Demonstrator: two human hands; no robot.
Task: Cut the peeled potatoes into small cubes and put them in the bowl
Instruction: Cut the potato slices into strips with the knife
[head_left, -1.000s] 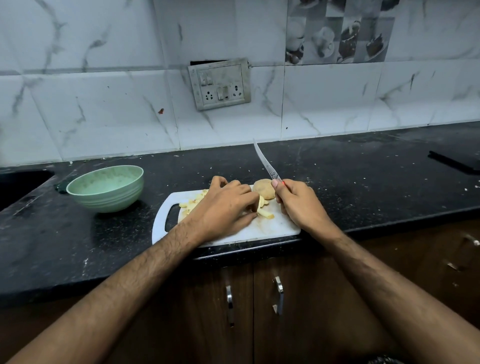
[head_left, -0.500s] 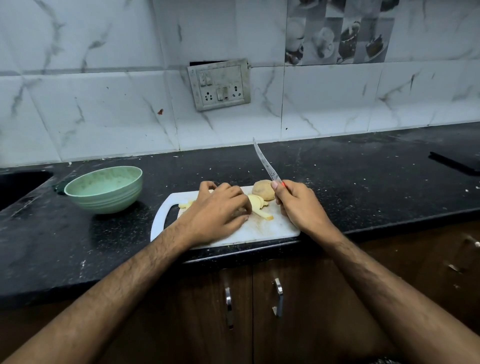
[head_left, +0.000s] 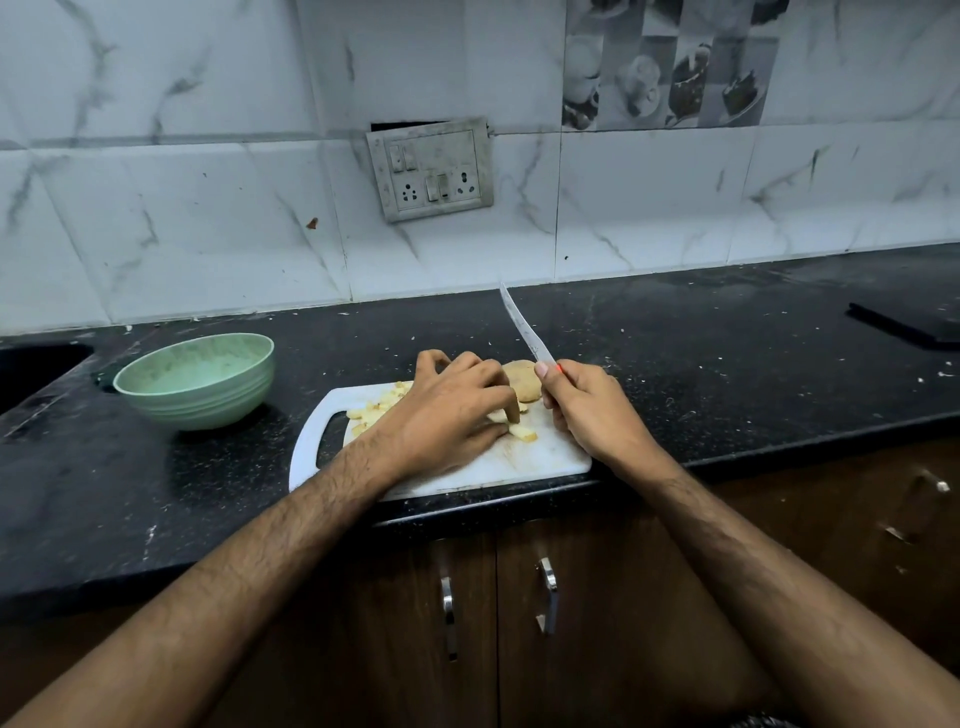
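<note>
Potato pieces under the left hand (head_left: 447, 415), on the board (head_left: 545, 457).
Left fingers curl over pieces (head_left: 522, 431); right hand (head_left: 587, 410) grips the knife (head_left: 522, 327), blade raised.

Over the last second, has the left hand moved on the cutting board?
Yes. The left hand has slid left along the cutting board, away from the whole potato, toward the board's handle end.

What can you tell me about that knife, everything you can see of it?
The knife has a slim, pale, metal-looking blade narrowing to a point. The right hand grips it; its handle is hidden in the fist except for a bit of orange by the thumb. The blade is raised off the white cutting board, slanting up and away toward the wall, tip leaning left. It touches no potato; only the hand touches it.
</note>
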